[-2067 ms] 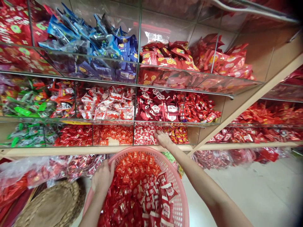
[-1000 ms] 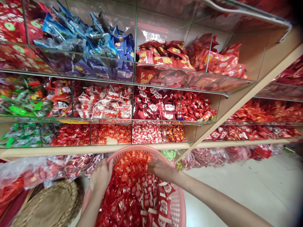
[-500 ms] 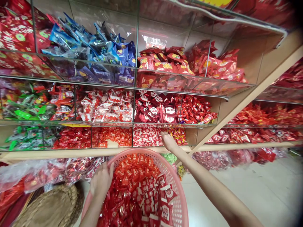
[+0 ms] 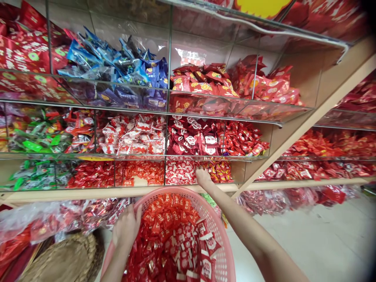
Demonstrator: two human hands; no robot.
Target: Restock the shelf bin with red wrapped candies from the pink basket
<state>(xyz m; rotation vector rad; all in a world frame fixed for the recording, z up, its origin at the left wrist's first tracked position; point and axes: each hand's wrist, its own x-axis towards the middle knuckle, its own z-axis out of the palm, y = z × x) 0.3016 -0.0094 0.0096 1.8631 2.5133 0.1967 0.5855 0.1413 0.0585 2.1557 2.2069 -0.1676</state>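
Though low, right hand (image 4: 203, 178) well forward.

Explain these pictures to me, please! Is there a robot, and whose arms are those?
No robot here! Those are a person's own bare arms. One camera worn on their head looks forward and down, so you see roughly what they would see.

The left hand holds the rim of a pink basket with little holes in its sides. Inside are lots of small wrapped packets, mostly red and orange.

The right hand reaches to the bottom shelf, beside red-and-white packets. I can't tell whether its fingers have picked any up.

Higher up are bigger bags, some blue and many red. At the lower left is a round woven thing.
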